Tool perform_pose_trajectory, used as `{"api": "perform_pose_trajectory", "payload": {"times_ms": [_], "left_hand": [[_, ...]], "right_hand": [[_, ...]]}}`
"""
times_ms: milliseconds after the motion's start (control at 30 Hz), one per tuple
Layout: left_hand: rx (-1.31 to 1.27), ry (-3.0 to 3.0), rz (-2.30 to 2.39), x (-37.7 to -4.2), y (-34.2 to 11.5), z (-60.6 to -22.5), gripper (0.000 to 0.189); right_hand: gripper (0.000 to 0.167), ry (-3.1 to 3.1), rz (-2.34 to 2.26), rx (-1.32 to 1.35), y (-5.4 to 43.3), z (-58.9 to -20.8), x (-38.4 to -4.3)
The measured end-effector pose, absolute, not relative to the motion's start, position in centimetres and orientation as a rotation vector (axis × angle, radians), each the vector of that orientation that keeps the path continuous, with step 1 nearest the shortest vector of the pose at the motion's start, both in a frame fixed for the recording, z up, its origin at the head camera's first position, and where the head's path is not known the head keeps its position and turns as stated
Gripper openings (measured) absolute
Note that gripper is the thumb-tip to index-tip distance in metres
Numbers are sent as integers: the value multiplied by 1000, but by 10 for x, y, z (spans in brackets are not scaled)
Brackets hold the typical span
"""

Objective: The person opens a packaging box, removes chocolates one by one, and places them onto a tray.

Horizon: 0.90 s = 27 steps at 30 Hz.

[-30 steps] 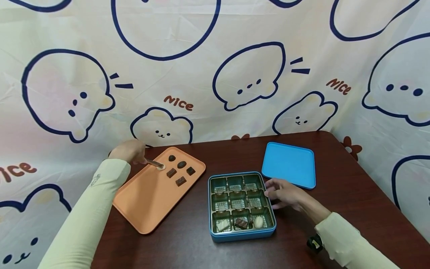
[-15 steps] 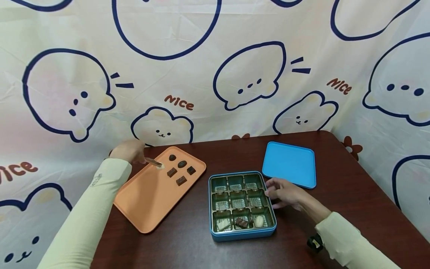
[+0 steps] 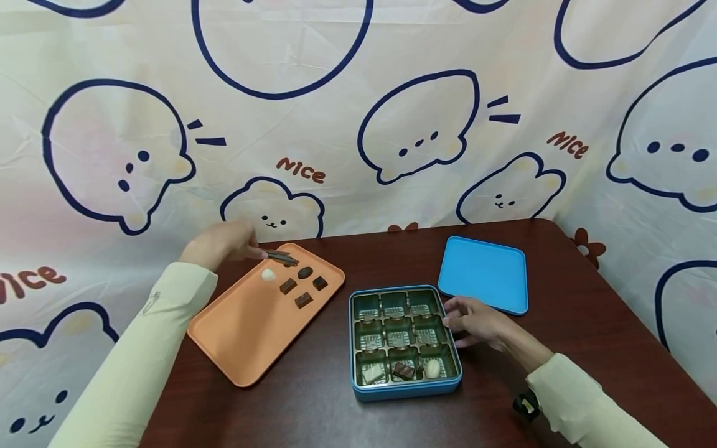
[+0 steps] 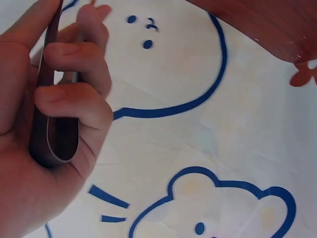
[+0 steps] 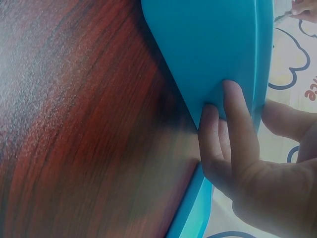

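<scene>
My left hand holds metal tongs over the far end of the orange tray. The tongs' tips are at a dark chocolate there and partly cover it. In the left wrist view, fingers curl round the tongs near their U-shaped end. A white chocolate lies by the tips, near a dark oval chocolate and brown block chocolates. My right hand rests its fingers against the side of a blue tin; its wall shows in the right wrist view, thumb near the rim.
The tin's gold insert has several compartments; the near row holds a white chocolate, a brown chocolate and a white oval chocolate. A blue lid lies behind the right hand. A printed curtain hangs behind the brown table.
My left hand has lifted the tongs off the white chocolate and moved them up and right to the dark chocolate at the far end. My right hand stays at the tin.
</scene>
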<state>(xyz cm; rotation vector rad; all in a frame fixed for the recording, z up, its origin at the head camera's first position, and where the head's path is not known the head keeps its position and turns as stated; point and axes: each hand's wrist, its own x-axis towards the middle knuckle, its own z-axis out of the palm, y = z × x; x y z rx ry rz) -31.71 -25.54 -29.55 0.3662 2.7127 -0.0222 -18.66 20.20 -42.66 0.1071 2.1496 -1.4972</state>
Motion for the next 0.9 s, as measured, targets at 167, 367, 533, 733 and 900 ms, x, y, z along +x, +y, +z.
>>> {"api": "perform_pose_trajectory", "payload": {"times_ms": [167, 367, 533, 733, 900], "left_hand": [[598, 2722, 27, -305, -239, -293, 27], [831, 2723, 42, -286, -218, -289, 29], [885, 2712, 63, -273, -204, -289, 23], [901, 2655, 50, -254, -189, -289, 16], [983, 2643, 21, -236, -173, -289, 10]], "right_hand": [[45, 2146, -1497, 106, 202, -427, -186], [46, 2142, -1505, 98, 204, -427, -185], [46, 2141, -1509, 90, 204, -427, -186], [46, 2145, -1504, 89, 204, -427, -186], [46, 2144, -1498, 86, 203, -426, -187]]}}
